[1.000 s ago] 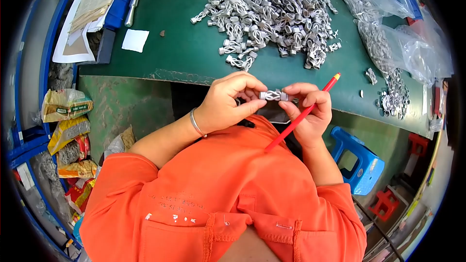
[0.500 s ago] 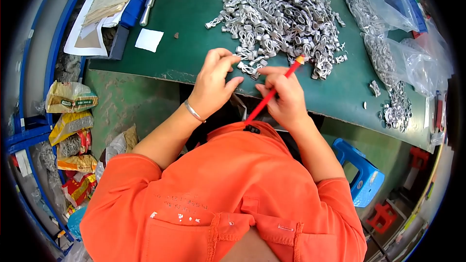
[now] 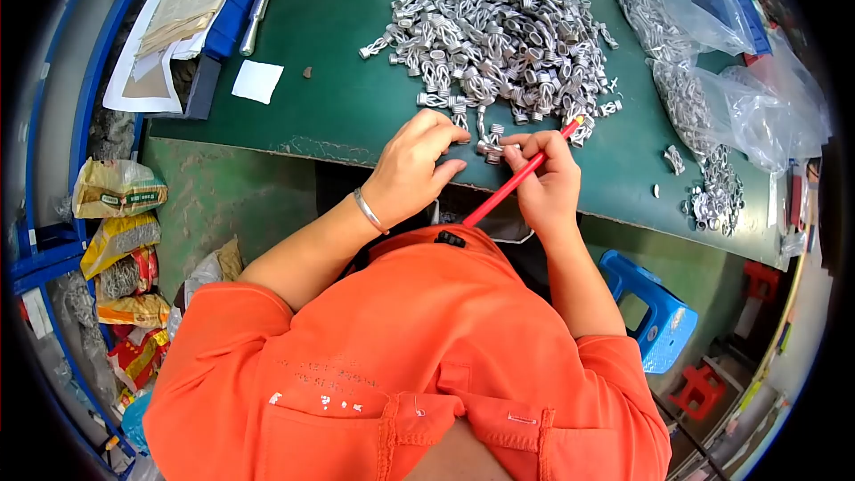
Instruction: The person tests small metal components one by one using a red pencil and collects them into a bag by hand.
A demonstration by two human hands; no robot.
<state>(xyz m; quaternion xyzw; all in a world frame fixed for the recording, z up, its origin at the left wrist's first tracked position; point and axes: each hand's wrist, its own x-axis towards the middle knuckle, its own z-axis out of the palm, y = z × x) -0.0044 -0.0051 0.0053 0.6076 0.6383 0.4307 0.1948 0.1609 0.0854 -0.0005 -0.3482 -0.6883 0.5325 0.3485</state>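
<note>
A large pile of small grey metal fittings with looped, braided-looking middles (image 3: 508, 36) covers the table in front of me. At its near edge, my left hand (image 3: 419, 165) has thumb and forefinger apart, with the fingertips beside a few loose fittings; nothing shows held in it. My right hand (image 3: 549, 183) is closed around a red pencil (image 3: 508, 187), whose yellowish tip points up and away towards the pile. The forefinger of that hand reaches to a loose grey fitting (image 3: 491, 144) and appears to touch it.
Clear plastic bags of fittings (image 3: 681, 98) and a small heap of metal pieces (image 3: 715, 196) lie on the green table (image 3: 347, 62) at right. Papers (image 3: 183, 13) and a white paper piece (image 3: 258, 81) are at left. A blue stool (image 3: 655, 312) stands below right.
The view has shifted slightly. Both hands have moved a little to the right, and a few fittings at the pile's near edge now lie apart between them. The pencil stays in my right hand.
</note>
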